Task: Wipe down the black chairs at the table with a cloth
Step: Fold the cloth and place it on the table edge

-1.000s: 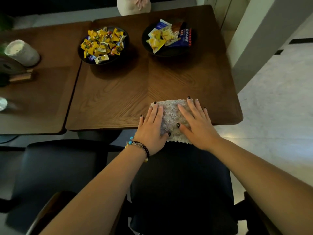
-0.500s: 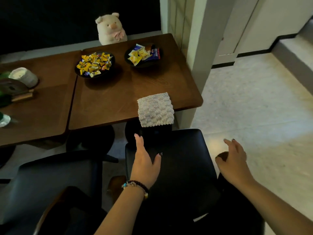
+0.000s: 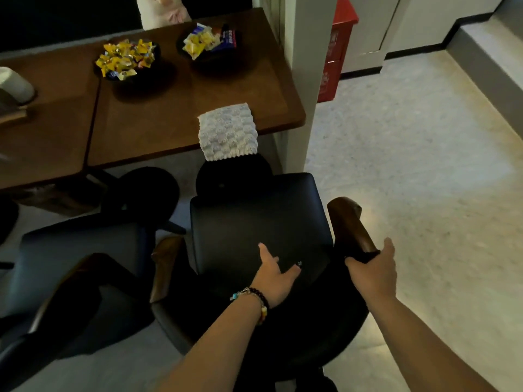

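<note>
At table (image 3: pixel 175 128): 2 chairs | 1 cloth (image 3: pixel 227 131) | left hand (image 3: pixel 276 278) spread | right hand (image 3: pixel 373 274) gripping armrest (image 3: pixel 351 224)

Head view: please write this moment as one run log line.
cloth: table edge, untouched | left hand: open over chair | right hand: grips armrest

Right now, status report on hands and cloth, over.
Left hand open over black chair. Right hand grips wooden armrest. Cloth on table edge, untouched.
</note>
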Demonstrator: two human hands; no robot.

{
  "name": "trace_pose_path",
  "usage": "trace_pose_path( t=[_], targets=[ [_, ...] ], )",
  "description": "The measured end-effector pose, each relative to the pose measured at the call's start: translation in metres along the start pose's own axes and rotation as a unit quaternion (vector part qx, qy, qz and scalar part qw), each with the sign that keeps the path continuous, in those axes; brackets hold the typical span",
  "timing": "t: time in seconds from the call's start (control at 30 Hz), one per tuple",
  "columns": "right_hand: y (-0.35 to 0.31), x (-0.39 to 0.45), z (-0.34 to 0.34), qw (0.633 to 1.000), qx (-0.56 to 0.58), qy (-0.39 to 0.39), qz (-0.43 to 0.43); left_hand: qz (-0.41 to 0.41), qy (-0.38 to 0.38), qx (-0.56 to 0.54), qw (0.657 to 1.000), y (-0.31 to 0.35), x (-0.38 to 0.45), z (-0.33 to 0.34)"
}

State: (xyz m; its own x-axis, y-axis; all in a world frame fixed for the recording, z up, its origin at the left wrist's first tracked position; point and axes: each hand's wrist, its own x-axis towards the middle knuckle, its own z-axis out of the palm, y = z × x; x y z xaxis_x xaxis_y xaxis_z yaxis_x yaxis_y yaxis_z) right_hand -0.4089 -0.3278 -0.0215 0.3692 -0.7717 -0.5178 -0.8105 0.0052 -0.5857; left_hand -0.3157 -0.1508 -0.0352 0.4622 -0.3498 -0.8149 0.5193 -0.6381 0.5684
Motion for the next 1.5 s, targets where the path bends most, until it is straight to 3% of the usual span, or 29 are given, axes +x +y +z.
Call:
trace_pose_path(
  t=[0.1,0.17,0.4,0.53,0.83,1.23,1.37,1.5],
  targets=[
    [0.012,0.013,-0.012,0.965,0.146,-0.163,0.143,-0.059,0.001,-0.008,0.998,-0.002,0.028,0.03],
    [0.021,0.019,-0.013,0.948,0.19,-0.198,0.159,-0.091,0.02,0.004,0.996,-0.003,0.052,0.046],
    [0.041,0.03,-0.011,0.963,0.174,-0.184,0.091,-0.155,-0.029,0.104,0.982,-0.029,0.091,0.086],
    [0.045,0.036,-0.009,0.967,0.165,-0.186,0.062,-0.142,-0.079,0.07,0.984,-0.037,0.102,0.084],
    [0.039,0.035,-0.009,0.966,0.148,-0.206,0.039,-0.176,-0.066,0.092,0.978,-0.037,0.099,0.076],
    [0.019,0.03,0.041,0.962,0.147,-0.228,0.038,-0.189,-0.058,0.093,0.976,-0.045,0.104,0.025],
    [0.017,0.029,0.04,0.965,0.126,-0.223,0.052,-0.126,-0.061,0.158,0.978,-0.04,0.089,0.019],
    [0.002,0.019,0.029,0.974,0.074,-0.205,0.054,-0.032,0.014,0.194,0.98,-0.018,0.053,-0.018]
  ],
)
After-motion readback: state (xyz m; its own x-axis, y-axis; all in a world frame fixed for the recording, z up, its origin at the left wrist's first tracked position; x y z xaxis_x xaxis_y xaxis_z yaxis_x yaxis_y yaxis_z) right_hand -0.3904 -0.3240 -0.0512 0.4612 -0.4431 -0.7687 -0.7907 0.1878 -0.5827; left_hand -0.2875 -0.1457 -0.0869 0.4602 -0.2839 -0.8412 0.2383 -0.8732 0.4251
